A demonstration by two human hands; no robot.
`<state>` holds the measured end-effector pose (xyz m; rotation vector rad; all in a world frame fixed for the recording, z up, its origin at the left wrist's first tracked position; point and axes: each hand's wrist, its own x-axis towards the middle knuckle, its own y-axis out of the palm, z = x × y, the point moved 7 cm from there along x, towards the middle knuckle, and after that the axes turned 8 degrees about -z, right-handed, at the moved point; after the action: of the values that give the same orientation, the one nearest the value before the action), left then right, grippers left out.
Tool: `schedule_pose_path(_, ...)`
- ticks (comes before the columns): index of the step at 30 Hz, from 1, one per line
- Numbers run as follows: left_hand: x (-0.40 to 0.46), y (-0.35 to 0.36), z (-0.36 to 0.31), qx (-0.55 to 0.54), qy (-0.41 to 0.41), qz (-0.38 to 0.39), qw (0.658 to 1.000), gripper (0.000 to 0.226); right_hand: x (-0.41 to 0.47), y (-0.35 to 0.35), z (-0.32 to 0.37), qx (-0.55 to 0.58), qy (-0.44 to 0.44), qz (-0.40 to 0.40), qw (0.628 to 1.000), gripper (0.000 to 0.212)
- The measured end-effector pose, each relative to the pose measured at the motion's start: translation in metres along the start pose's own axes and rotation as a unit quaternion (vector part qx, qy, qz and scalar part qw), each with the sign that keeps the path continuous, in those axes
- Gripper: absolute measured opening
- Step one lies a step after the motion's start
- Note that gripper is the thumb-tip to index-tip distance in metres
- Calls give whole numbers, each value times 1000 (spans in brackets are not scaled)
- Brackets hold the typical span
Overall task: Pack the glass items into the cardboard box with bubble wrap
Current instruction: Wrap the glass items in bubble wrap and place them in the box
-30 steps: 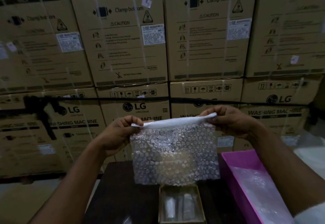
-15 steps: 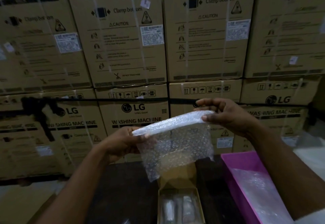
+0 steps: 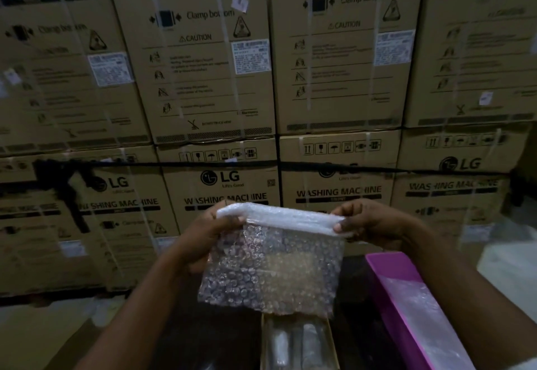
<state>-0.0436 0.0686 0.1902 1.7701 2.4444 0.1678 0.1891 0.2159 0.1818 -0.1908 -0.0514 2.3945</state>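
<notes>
Since half a second ago the bubble wrap sheet point(image 3: 273, 265) has swung back to hang flat and nearly square to the camera, where it had been tilted with its left end lower, and both hands have come level with each other. The sheet's top edge is folded over into a thick white band, and the rest hangs down from it in the air above the near end of the counter point(image 3: 209, 337). The left hand point(image 3: 209, 233) grips the left end of that band, fingers curled behind and thumb in front. The right hand point(image 3: 369, 224) pinches the right end, its thumb pressed onto the front of the fold.

Directly below the sheet's lower edge sits a small open cardboard box point(image 3: 299, 343) on the dark counter; wrapped, pale shapes lie inside it, too dim to tell apart. To the right of the box stands a pink tray point(image 3: 386, 279) with clear plastic film lying in it. Behind everything rises a wall of stacked washing machine cartons point(image 3: 203, 79), strapped with pale bands, with a black cord running across the lower row.
</notes>
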Motion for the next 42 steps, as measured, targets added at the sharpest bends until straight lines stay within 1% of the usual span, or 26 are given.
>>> schedule_pose_path(3,0,3,5,-18,1,-9,1000,41,1,-4,0,121,-11,1,993,46)
schedule_pose_path(4,0,6,6,-23,7,-14,1000,39,3,-2,-1,173,-14,19,985,54)
schedule_pose_path(5,0,9,8,-35,9,-16,999,38,4,2,-4,219,-15,45,974,57)
schedule_pose_path(7,1,13,13,-64,-1,-14,998,39,4,12,-10,263,-29,88,960,47)
schedule_pose_path(8,1,13,15,-75,-6,-13,997,37,4,14,-13,265,-39,91,959,44)
schedule_pose_path(11,1,11,17,-73,-11,-7,997,26,3,8,-18,247,-41,43,967,58)
schedule_pose_path(13,1,10,18,-62,-15,-4,998,16,0,0,-15,227,-48,15,973,62)
schedule_pose_path(15,1,12,18,-54,-18,9,998,9,-4,-8,-8,216,-58,-1,975,51)
schedule_pose_path(16,1,12,18,-57,-18,17,998,12,-6,-12,-4,214,-62,-8,975,44)
schedule_pose_path(18,2,11,18,-65,-18,30,997,21,-7,-16,1,216,-58,15,975,34)
schedule_pose_path(19,2,10,16,-50,-9,31,998,18,-7,-17,2,217,-53,30,974,25)
schedule_pose_path(20,2,8,14,-34,-4,35,999,9,-10,-15,4,214,-51,36,975,12)
schedule_pose_path(21,1,7,10,-27,1,43,999,10,-12,-19,7,213,-69,33,974,12)
schedule_pose_path(22,-1,6,7,-25,-1,55,998,22,-15,-20,9,204,-80,35,975,20)
schedule_pose_path(24,-3,6,5,-16,-14,65,998,41,-24,-11,18,203,-103,78,971,16)
schedule_pose_path(25,-2,5,5,6,-13,58,998,49,-24,-10,19,188,-111,91,971,24)
schedule_pose_path(26,-1,4,5,38,-7,47,998,52,-21,-9,18,154,-105,82,979,36)
schedule_pose_path(28,0,7,3,73,14,29,997,45,-12,-14,12,79,-84,30,993,56)
schedule_pose_path(29,-1,8,2,73,19,22,997,42,-9,-14,11,66,-80,23,994,62)
schedule_pose_path(30,-1,7,2,82,21,7,996,45,-9,-13,11,63,-74,17,995,65)
schedule_pose_path(31,-1,6,2,101,20,-4,995,50,-10,-14,12,51,-71,4,996,63)
schedule_pose_path(32,-2,5,3,121,16,-7,993,50,-12,-14,13,20,-68,-16,997,56)
schedule_pose_path(35,-2,3,9,147,-4,-10,989,31,-14,-15,12,-103,-62,-40,992,24)
schedule_pose_path(37,1,2,13,174,-7,-14,985,19,-13,-13,9,-131,-53,-37,989,12)
schedule_pose_path(39,3,1,18,161,-13,-13,987,13,-13,-13,8,-107,-46,-37,993,7)
schedule_pose_path(42,6,4,23,106,-18,5,994,15,-12,-7,4,13,-29,-9,999,11)
